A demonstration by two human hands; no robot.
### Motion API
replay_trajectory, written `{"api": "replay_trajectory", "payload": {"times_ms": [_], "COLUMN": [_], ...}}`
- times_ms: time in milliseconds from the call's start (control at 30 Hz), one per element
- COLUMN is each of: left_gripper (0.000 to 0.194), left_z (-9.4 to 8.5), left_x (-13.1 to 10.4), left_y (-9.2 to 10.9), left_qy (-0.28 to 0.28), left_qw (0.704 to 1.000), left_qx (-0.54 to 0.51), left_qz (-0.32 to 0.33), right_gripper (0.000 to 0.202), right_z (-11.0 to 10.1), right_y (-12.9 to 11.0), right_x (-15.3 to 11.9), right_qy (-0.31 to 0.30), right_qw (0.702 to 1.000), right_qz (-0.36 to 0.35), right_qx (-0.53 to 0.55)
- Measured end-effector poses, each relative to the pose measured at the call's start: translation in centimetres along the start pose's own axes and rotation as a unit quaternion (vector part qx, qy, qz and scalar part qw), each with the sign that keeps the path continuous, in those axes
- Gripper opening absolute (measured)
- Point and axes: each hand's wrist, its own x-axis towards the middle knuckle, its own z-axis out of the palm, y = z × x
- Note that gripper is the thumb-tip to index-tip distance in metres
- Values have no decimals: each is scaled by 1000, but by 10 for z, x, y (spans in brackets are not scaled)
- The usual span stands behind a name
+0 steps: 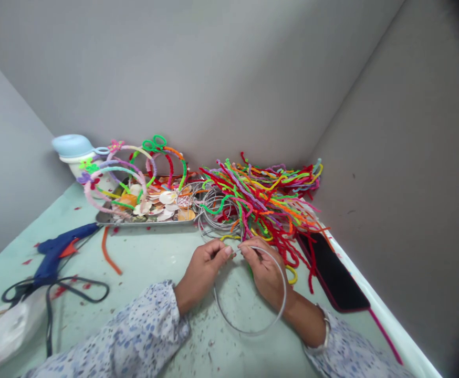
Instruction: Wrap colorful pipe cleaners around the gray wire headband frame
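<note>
Both my hands meet over the near middle of the table at the two ends of one thin grey wire hoop [249, 333]. My left hand [205, 268] pinches one end between thumb and finger. The other end is pinched by my right hand [264, 266], and the loop hangs down toward me across the right wrist. The two ends are close together; whether they touch I cannot tell. Just beyond my hands lies a heap of more grey wire hoops [216, 218], partly under a big pile of coloured pipe cleaners [261, 194].
A metal tray [146, 224] of shells carries several pipe-cleaner-wrapped hoops [115, 170]. Behind it leans a white bottle with a blue lid [74, 147]. At left lie a blue glue gun [52, 257], its black cord and a white bag [12, 336]. A black phone [335, 278] rests at right.
</note>
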Motion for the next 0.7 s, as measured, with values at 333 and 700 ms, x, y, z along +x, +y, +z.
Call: {"api": "replay_trajectory", "payload": {"times_ms": [333,700], "left_gripper": [30,31], "left_z": [-5,-2], "left_x": [6,7], "left_y": [4,0], "left_qy": [-80,-35], "left_qw": [990,996], "left_qx": [-97,-70], "left_qz": [-60,-43], "right_gripper": [16,17], "right_z": [-2,1], "right_y": [1,8], "right_x": [-1,0], "right_qy": [-25,26], "right_qw": [999,999], "right_qz": [-25,24], "right_qx": [39,13]}}
